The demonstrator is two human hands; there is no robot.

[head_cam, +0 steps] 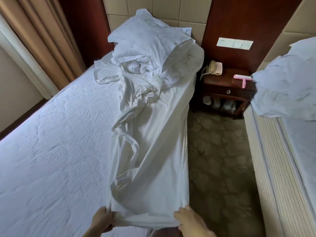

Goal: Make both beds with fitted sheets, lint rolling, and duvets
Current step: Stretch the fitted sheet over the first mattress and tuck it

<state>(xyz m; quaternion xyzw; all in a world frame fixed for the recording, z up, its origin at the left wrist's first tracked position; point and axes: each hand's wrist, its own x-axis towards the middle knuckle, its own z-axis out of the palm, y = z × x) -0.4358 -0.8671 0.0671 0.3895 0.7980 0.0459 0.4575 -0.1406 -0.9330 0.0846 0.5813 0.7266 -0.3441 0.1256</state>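
The fitted sheet [150,151], which looked soft, light and limp, lay in a crumpled strip along the right edge of the bed [51,134], bunched at the head. My left grip [102,218] and right grip [189,219], arms low and forward, each pinched its near hem, fingers closed on cloth.

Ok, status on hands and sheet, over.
Left hand and right hand both grip the sheet at its near edge. It lies bunched lengthwise along the right of the bed, not spread. Pillow and duvet heaped at the head.
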